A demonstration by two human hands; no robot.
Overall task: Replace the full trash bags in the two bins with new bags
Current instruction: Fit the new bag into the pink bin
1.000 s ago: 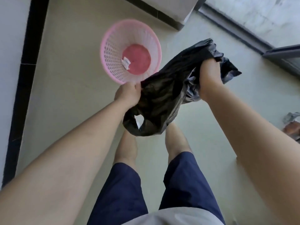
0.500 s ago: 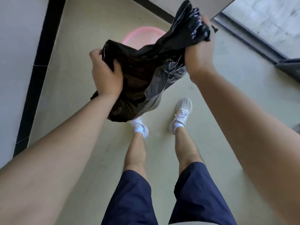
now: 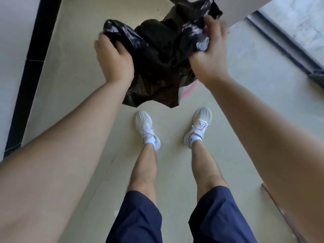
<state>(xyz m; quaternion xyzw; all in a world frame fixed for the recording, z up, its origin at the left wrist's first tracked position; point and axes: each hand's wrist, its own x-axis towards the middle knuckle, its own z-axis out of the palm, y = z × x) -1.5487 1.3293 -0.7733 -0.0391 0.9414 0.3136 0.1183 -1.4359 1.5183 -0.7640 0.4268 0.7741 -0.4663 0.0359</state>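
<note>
Head view, looking straight down: both hands hold a crumpled black trash bag (image 3: 157,67) up in the air above the floor (image 3: 70,95), in front of the person's feet. The left hand (image 3: 114,57) grips the bag's left side, with its fingers curled into the plastic. The right hand (image 3: 208,58) clutches a bunched, glossy fold on the bag's right side. The bag hangs slack between them, its lower end loose and ragged. A pink sliver of the bin (image 3: 188,89) peeks out just below the bag's right lower edge; the bag hides the rest. White shoes (image 3: 147,128) stand apart on the floor below the bag, under navy shorts (image 3: 136,216). A black skirting strip (image 3: 33,62) runs along the floor's left edge.
</note>
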